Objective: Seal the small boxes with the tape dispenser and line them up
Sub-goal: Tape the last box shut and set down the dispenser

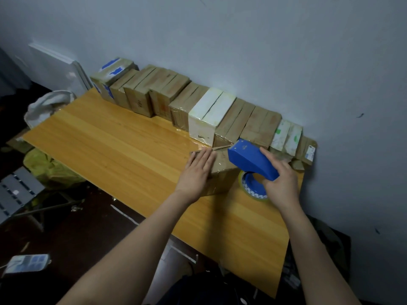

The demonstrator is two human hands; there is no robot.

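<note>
A small brown cardboard box (222, 170) stands on the wooden table (123, 150) near its right end. My left hand (198, 170) lies flat on the box's top with straight fingers. My right hand (279, 179) grips the blue tape dispenser (251, 159), whose nose rests on the box's top by its far edge. The clear tape roll (253, 188) hangs below the dispenser, just right of the box. A row of several taped boxes (167, 95) runs along the wall behind, among them a white box (209, 113).
The table's front edge runs diagonally below my arms. Left of the table the floor holds a white bag (48, 104), a yellow-green bag (50, 168), a grey rack (15, 190) and a clear organiser case (26, 263). The grey wall stands right behind the row.
</note>
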